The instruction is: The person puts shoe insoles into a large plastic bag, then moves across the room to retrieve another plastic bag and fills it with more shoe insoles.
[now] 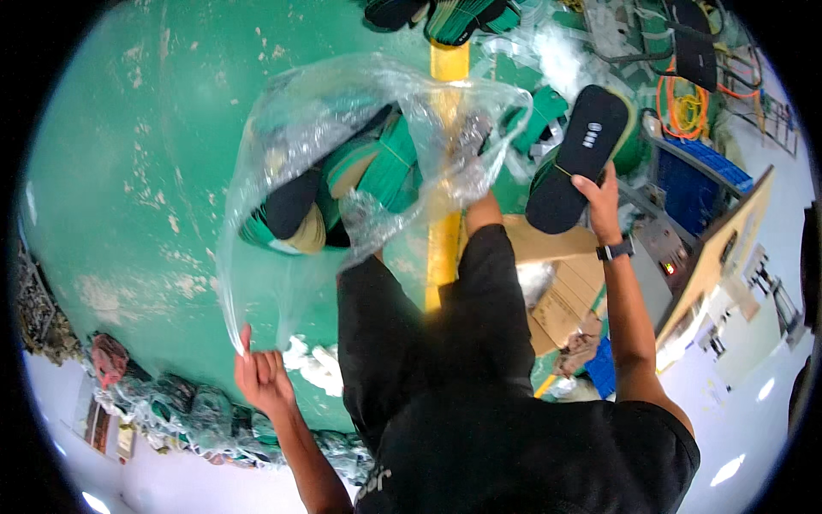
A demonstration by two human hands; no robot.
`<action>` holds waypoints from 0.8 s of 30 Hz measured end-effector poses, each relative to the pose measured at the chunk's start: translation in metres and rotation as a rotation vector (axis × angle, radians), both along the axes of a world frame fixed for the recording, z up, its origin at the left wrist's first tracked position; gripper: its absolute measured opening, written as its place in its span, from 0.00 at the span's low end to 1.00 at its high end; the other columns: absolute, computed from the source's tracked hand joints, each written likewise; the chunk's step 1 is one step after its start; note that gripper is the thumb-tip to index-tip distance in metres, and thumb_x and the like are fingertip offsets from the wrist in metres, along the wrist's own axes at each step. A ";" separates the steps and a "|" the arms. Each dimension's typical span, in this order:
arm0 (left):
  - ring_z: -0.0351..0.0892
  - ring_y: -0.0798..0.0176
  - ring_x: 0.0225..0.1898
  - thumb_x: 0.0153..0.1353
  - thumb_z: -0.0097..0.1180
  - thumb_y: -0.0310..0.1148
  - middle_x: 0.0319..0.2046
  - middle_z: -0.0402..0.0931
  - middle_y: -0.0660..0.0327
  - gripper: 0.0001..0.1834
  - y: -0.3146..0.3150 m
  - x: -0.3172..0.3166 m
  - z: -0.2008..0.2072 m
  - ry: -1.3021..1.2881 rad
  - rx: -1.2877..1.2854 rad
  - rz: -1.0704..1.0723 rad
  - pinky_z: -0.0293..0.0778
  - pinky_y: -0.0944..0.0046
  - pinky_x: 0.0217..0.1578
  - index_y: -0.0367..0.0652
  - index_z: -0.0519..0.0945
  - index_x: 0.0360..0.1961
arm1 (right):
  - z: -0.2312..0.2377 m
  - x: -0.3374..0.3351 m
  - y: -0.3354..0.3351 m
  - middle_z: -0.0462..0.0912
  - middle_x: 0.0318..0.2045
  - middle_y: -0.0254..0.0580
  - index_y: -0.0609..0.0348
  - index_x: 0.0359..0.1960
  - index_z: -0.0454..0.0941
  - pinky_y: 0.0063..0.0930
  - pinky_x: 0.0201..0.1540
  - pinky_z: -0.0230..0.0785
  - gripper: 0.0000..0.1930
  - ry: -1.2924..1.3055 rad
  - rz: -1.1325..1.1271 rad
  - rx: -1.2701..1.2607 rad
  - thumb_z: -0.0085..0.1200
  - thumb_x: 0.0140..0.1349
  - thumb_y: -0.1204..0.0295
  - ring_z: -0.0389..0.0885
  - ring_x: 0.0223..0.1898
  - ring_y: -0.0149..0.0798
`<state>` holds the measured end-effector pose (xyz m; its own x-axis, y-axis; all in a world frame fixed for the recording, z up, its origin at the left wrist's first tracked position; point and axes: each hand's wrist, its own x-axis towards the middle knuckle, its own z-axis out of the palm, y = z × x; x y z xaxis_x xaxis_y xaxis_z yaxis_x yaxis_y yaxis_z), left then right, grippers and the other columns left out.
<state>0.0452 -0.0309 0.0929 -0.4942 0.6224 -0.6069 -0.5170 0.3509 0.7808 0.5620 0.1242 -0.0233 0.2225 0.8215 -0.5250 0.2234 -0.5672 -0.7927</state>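
A large clear plastic bag point(287, 120) spreads over the green floor in front of my legs. Its near left edge is pinched between the fingers of my left hand point(264, 379). Through the film show several bundles of insoles point(390, 163), black, green and tan. To the right of the bag, my right hand point(602, 206) grips a bundle of insoles point(582, 158) with a black top face and a thin band around it. The thumb lies on the black face; the other fingers are mostly hidden behind the bundle.
More insole bundles point(462, 21) lie at the far edge. A yellow stripe point(443, 248) crosses the green floor. Right of my legs are a cardboard box point(565, 295) and a blue crate point(685, 184). Filled plastic bags point(210, 415) line the lower left.
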 end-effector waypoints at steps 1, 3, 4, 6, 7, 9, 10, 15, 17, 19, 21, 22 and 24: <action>0.44 0.79 0.12 0.65 0.39 0.29 0.11 0.47 0.74 0.22 0.006 0.000 -0.007 -0.037 0.053 -0.007 0.45 0.73 0.17 0.22 0.62 0.55 | 0.037 -0.017 -0.004 0.74 0.44 0.41 0.66 0.55 0.62 0.26 0.47 0.67 0.34 0.061 -0.026 0.056 0.60 0.47 0.66 0.73 0.43 0.35; 0.43 0.79 0.12 0.65 0.39 0.29 0.11 0.47 0.74 0.22 0.012 0.001 -0.012 -0.078 0.086 -0.016 0.44 0.73 0.17 0.22 0.62 0.55 | 0.096 -0.047 -0.029 0.74 0.44 0.38 0.66 0.54 0.63 0.23 0.45 0.67 0.32 0.236 0.055 0.043 0.58 0.49 0.63 0.74 0.43 0.33; 0.43 0.79 0.12 0.65 0.39 0.28 0.11 0.46 0.73 0.22 0.016 -0.001 -0.013 -0.100 0.101 -0.025 0.44 0.73 0.17 0.22 0.61 0.55 | 0.100 -0.056 -0.050 0.74 0.45 0.38 0.66 0.55 0.63 0.24 0.46 0.67 0.32 0.111 0.160 -0.086 0.57 0.49 0.62 0.73 0.44 0.33; 0.43 0.79 0.12 0.66 0.38 0.29 0.11 0.46 0.73 0.21 0.020 -0.002 -0.013 -0.126 0.129 -0.027 0.44 0.73 0.17 0.22 0.62 0.55 | 0.119 -0.111 -0.065 0.73 0.48 0.40 0.65 0.56 0.62 0.25 0.49 0.64 0.32 0.411 0.130 -0.228 0.56 0.51 0.62 0.72 0.46 0.33; 0.43 0.79 0.12 0.66 0.38 0.29 0.11 0.46 0.73 0.21 0.019 -0.003 -0.011 -0.131 0.140 -0.027 0.44 0.73 0.17 0.22 0.62 0.55 | 0.120 -0.143 -0.070 0.72 0.49 0.41 0.65 0.56 0.62 0.26 0.51 0.63 0.31 0.572 0.102 -0.311 0.55 0.53 0.62 0.72 0.47 0.33; 0.42 0.79 0.12 0.66 0.38 0.29 0.11 0.46 0.73 0.21 0.015 -0.006 -0.007 -0.102 0.126 0.014 0.44 0.72 0.17 0.23 0.62 0.55 | 0.089 -0.200 -0.073 0.71 0.52 0.43 0.65 0.58 0.61 0.27 0.55 0.60 0.31 0.795 0.050 -0.444 0.53 0.55 0.61 0.70 0.50 0.33; 0.42 0.79 0.12 0.66 0.38 0.29 0.11 0.45 0.73 0.21 0.012 -0.007 -0.005 -0.089 0.112 0.026 0.44 0.72 0.17 0.23 0.62 0.55 | 0.067 -0.219 -0.074 0.72 0.50 0.42 0.65 0.56 0.62 0.27 0.53 0.61 0.30 0.860 0.043 -0.478 0.53 0.56 0.60 0.71 0.48 0.33; 0.42 0.79 0.12 0.66 0.38 0.29 0.11 0.45 0.73 0.21 -0.006 -0.017 -0.009 -0.099 0.086 0.034 0.43 0.72 0.17 0.23 0.63 0.55 | -0.049 -0.263 -0.061 0.69 0.47 0.41 0.64 0.51 0.64 0.30 0.48 0.63 0.29 0.799 -0.069 -0.413 0.55 0.55 0.56 0.68 0.46 0.33; 0.41 0.79 0.12 0.66 0.39 0.29 0.11 0.45 0.73 0.20 -0.010 -0.025 -0.009 -0.116 0.076 0.023 0.43 0.72 0.17 0.24 0.64 0.54 | -0.082 -0.247 -0.084 0.67 0.48 0.42 0.65 0.51 0.63 0.32 0.50 0.62 0.31 0.523 -0.176 -0.231 0.59 0.53 0.56 0.66 0.48 0.35; 0.41 0.79 0.12 0.66 0.39 0.29 0.11 0.45 0.73 0.20 -0.011 -0.027 -0.009 -0.098 0.102 0.041 0.43 0.72 0.17 0.24 0.64 0.54 | -0.098 -0.210 -0.114 0.66 0.49 0.44 0.66 0.53 0.61 0.32 0.52 0.61 0.35 0.058 -0.200 0.092 0.61 0.51 0.55 0.66 0.49 0.37; 0.41 0.79 0.12 0.66 0.39 0.30 0.11 0.44 0.74 0.20 -0.012 -0.025 -0.004 -0.073 0.073 0.054 0.42 0.73 0.16 0.25 0.65 0.54 | -0.095 -0.173 -0.113 0.64 0.50 0.52 0.72 0.55 0.56 0.35 0.57 0.58 0.42 -0.416 -0.231 -0.043 0.65 0.47 0.57 0.64 0.53 0.40; 0.41 0.79 0.12 0.66 0.39 0.30 0.11 0.44 0.74 0.20 -0.009 -0.026 -0.003 -0.051 0.057 0.047 0.42 0.73 0.16 0.25 0.65 0.54 | -0.095 -0.169 -0.101 0.63 0.52 0.55 0.75 0.55 0.55 0.37 0.58 0.56 0.43 -0.398 -0.295 -0.007 0.66 0.46 0.57 0.63 0.54 0.43; 0.41 0.79 0.12 0.66 0.39 0.30 0.11 0.44 0.74 0.20 -0.001 -0.023 -0.004 -0.018 0.037 0.042 0.42 0.73 0.16 0.25 0.65 0.53 | -0.102 -0.158 -0.054 0.62 0.54 0.62 0.81 0.54 0.55 0.40 0.59 0.52 0.45 -0.352 -0.419 0.074 0.67 0.44 0.58 0.61 0.55 0.50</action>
